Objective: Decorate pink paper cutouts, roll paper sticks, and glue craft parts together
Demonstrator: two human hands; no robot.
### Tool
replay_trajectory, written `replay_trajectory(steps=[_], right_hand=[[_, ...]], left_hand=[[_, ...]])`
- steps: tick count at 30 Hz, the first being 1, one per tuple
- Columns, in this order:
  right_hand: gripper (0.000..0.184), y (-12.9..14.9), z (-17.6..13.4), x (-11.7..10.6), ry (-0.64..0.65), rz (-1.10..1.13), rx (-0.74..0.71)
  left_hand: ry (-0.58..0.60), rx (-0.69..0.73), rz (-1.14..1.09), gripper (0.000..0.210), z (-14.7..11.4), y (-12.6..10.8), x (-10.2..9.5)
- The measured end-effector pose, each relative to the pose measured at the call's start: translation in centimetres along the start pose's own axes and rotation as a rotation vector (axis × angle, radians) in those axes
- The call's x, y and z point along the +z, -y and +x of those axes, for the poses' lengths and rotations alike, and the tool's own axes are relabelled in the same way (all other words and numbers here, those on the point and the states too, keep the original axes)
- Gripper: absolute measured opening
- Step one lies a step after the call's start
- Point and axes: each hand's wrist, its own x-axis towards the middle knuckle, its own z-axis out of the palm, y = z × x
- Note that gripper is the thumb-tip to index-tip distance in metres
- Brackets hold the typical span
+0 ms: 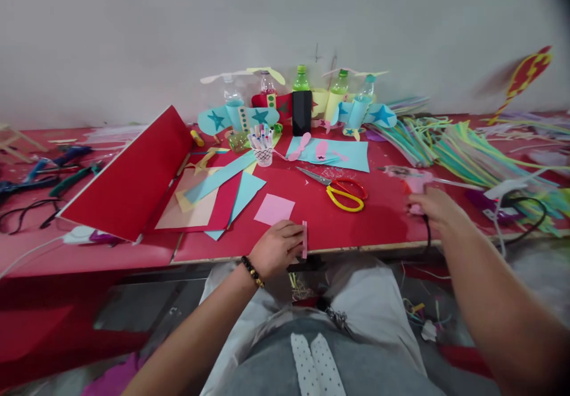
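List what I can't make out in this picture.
In the head view:
Pink strip: left side partly behind the left hand.
Pink glue gun: handle partly covered by the right hand.
Middle bottle: lower part behind the black rectangle.
Markers: any lettering too small to read.

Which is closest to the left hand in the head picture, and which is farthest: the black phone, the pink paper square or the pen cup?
From the left hand:
1. Pink paper square, just beyond the fingers.
2. Pen cup, farther back on the table.
3. Black phone, standing in front of the bottles.
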Motion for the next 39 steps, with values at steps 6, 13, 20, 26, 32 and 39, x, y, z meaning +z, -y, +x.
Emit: replay_trajectory(steps=[6, 13, 20, 26, 32, 39], right_hand=[[0.024, 1.7, -8.9, 4.1, -0.207, 0.897, -0.087], [0.015, 1.7, -13.1, 9.0, 0.042, 0.960, -0.017], [0.020, 2.5, -12.7, 10.2, 0.184, 0.740, -0.091], [0.024, 3.5, -11.9, 10.0, 0.315, 0.565, -0.165], [0.037, 5.2, -10.5, 10.7, 0.289, 0.277, -0.213], [0.035, 6.2, -10.1, 11.4, 0.218, 0.114, -0.282]], left_hand=[[-0.037, 0.009, -0.029, 0.022, -0.1, 0.2, 0.4], [0.020, 0.005, -0.068, 0.034, -0.2, 0.3, -0.1], [0.079, -0.016, -0.067, 0.042, -0.1, 0.4, -0.3], [0.056, -0.075, -0.019, 0.042, 0.9, 0.3, -0.1], [-0.020, -0.072, 0.027, 0.025, 0.8, 0.9, 1.1], [-0.056, -0.040, 0.040, 0.024, 0.8, 1.2, 1.7]])
